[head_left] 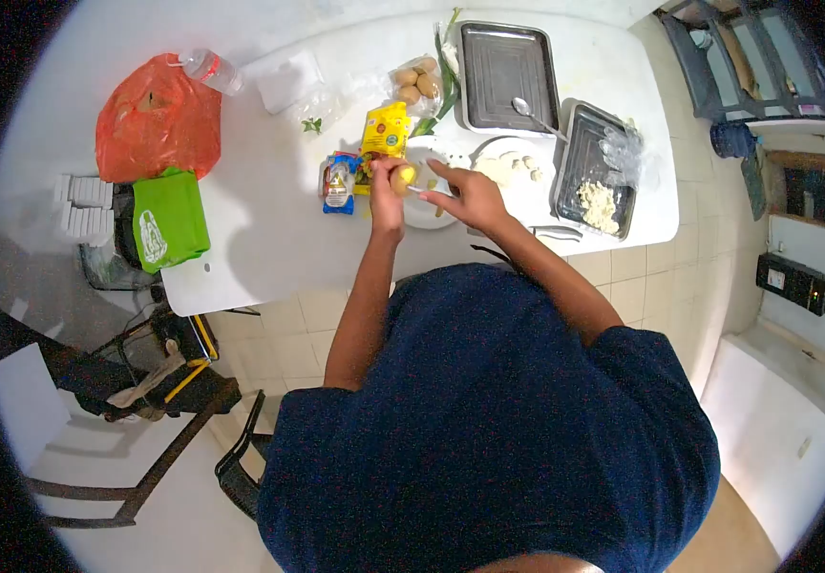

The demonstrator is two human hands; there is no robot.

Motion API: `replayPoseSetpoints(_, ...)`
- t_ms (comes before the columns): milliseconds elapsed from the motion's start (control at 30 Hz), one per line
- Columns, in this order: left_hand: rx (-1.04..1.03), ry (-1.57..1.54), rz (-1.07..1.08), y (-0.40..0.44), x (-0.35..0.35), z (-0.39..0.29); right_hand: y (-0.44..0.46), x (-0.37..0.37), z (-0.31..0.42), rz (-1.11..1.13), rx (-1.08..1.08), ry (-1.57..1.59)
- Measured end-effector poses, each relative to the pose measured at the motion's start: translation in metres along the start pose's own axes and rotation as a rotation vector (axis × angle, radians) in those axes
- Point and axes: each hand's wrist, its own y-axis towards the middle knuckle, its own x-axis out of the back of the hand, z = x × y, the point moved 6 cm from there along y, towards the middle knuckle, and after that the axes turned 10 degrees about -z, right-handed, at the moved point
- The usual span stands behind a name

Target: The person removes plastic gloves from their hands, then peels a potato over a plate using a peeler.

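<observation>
My left hand is closed around a partly peeled potato, whose yellow flesh shows on the side facing my right hand. My right hand grips a small peeling tool, its pale end touching the potato; whether it is a peeler or a knife I cannot tell. Beneath both hands lies a white plate with bits of peel on it. Just beyond my left hand stand a yellow packet and a blue packet.
A bag of potatoes, green leek-like stalks and an empty-looking tray with a spoon lie farther back. At right are a plate of pale pieces and a tray of crumbly food. A red bag stands left.
</observation>
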Motion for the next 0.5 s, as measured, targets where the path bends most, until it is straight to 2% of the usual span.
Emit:
replayPoseSetpoints(67, -0.020, 0.044, -0.027, 0.004, 0.008, 0.007, -0.007, -0.006, -0.011, 0.028, 0.031, -0.009)
replayPoseSetpoints(133, -0.034, 0.138, -0.061, 0.010, 0.015, 0.014, -0.008, -0.014, -0.012, -0.058, 0.091, 0.008)
replayPoseSetpoints(167, 0.053, -0.004, -0.058, 0.010, 0.017, 0.025, -0.013, -0.018, -0.014, -0.096, 0.114, 0.020)
replayPoseSetpoints(200, 0.140, -0.143, -0.054, 0.010, 0.016, 0.034, -0.007, -0.010, -0.007, 0.063, -0.009, -0.038)
replayPoseSetpoints(233, 0.220, -0.283, -0.044, 0.013, 0.014, 0.041, -0.005, -0.008, -0.005, 0.053, -0.002, -0.053)
replayPoseSetpoints(500, 0.144, -0.369, -0.072, 0.016, 0.007, 0.011, -0.011, -0.001, -0.013, -0.045, 0.036, -0.135)
